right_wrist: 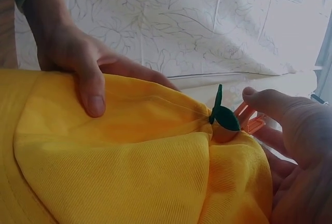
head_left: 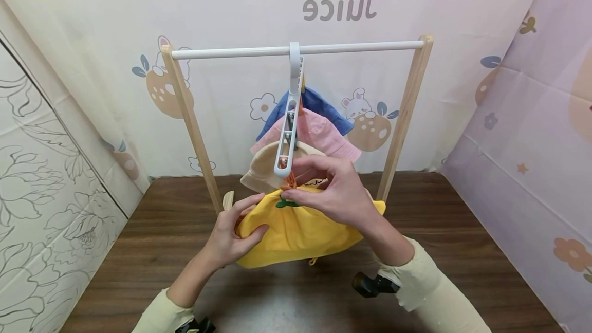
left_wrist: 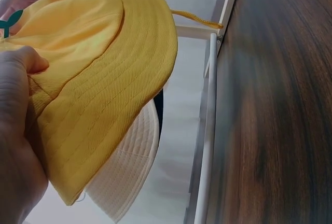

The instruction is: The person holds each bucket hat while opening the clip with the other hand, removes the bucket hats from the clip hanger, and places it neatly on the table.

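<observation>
- Hats hang in a row on a long white hanger [head_left: 290,117] that hooks over the white rail [head_left: 296,50] of a small wooden rack [head_left: 407,112].
- Three look clipped on: a blue hat [head_left: 319,107] at the top, a pink hat [head_left: 324,135] under it, and a cream hat [head_left: 261,168] lower down.
- The yellow hat [head_left: 291,230] is at the bottom end of the hanger, at about 6 o'clock from the rail and just above the bench [head_left: 139,251].
- The left hand [head_left: 231,235] grips the yellow hat's brim at its 9 o'clock side, with the thumb curled over the cloth.
- The right hand [head_left: 333,189] pinches the top of the yellow hat, right by the orange clip [right_wrist: 249,123] and the little green leaf [right_wrist: 224,116].
- I cannot tell if the clip bites the yellow hat or not. I think this last hat is the one being worked on, so the job looks nearly done or only just begun.
- The bench is dark brown wood.
- Cloth walls stand all round: rabbit and strawberry pictures and a mirrored word at 12 o'clock, grey flower drawings at 9 o'clock, pale purple at 3 o'clock.
</observation>
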Demonstrator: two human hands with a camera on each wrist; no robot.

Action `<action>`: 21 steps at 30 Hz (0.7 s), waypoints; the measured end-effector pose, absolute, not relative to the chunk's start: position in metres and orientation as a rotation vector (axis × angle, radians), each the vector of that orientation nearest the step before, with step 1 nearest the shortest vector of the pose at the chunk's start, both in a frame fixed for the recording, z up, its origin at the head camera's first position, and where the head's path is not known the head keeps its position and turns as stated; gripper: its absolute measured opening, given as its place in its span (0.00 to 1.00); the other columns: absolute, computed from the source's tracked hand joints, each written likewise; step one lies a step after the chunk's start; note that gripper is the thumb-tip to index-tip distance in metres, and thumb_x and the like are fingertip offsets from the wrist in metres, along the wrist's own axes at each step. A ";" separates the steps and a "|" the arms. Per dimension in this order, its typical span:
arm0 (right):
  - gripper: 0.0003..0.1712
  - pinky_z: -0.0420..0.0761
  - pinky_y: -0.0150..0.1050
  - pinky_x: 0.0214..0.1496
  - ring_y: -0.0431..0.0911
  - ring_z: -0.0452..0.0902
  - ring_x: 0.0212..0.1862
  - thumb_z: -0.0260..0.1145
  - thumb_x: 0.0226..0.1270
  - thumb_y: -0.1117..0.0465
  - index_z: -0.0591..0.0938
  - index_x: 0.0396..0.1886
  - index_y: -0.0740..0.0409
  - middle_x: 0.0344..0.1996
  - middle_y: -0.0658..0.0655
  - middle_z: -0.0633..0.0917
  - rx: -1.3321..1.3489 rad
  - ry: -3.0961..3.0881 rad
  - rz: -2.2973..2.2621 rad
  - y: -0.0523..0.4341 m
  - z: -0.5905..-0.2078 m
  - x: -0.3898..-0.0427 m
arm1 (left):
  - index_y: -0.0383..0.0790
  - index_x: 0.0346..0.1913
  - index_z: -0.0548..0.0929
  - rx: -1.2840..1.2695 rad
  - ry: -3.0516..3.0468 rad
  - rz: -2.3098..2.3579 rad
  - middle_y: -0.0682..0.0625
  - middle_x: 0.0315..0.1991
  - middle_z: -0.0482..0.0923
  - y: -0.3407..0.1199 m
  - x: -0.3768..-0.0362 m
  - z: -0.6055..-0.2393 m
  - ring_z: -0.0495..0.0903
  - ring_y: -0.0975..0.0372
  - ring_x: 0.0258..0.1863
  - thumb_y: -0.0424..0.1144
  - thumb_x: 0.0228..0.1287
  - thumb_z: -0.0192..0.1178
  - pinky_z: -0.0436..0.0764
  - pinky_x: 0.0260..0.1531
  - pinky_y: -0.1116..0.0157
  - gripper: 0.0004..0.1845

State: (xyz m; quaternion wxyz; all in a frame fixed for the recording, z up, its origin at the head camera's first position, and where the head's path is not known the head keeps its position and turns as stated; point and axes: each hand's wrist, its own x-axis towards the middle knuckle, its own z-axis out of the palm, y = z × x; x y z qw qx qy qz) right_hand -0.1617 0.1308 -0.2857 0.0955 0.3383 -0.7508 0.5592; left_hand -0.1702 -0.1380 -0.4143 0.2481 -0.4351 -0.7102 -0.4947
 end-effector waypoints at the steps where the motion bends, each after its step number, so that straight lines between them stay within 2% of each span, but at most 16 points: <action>1: 0.25 0.96 0.46 0.52 0.46 0.96 0.45 0.85 0.61 0.74 0.91 0.59 0.64 0.49 0.62 0.96 0.998 -2.227 1.657 0.131 -0.286 -0.161 | 0.33 0.74 0.74 -1.185 -1.933 -1.347 0.27 0.48 0.92 -0.138 -0.170 -0.414 0.90 0.57 0.32 0.14 0.50 0.76 0.86 0.29 0.73 0.45; 11: 0.23 0.96 0.43 0.47 0.46 0.97 0.43 0.83 0.62 0.73 0.92 0.58 0.66 0.48 0.64 0.96 0.955 -2.222 1.668 0.128 -0.287 -0.157 | 0.33 0.74 0.75 -1.188 -1.912 -1.343 0.26 0.49 0.91 -0.137 -0.167 -0.414 0.89 0.59 0.31 0.13 0.49 0.76 0.86 0.28 0.73 0.45; 21: 0.21 0.96 0.41 0.44 0.44 0.96 0.41 0.83 0.64 0.71 0.92 0.57 0.63 0.46 0.62 0.96 0.937 -2.224 1.642 0.127 -0.292 -0.157 | 0.33 0.74 0.75 -1.185 -1.925 -1.337 0.27 0.48 0.91 -0.138 -0.165 -0.413 0.86 0.61 0.29 0.12 0.49 0.76 0.84 0.27 0.74 0.45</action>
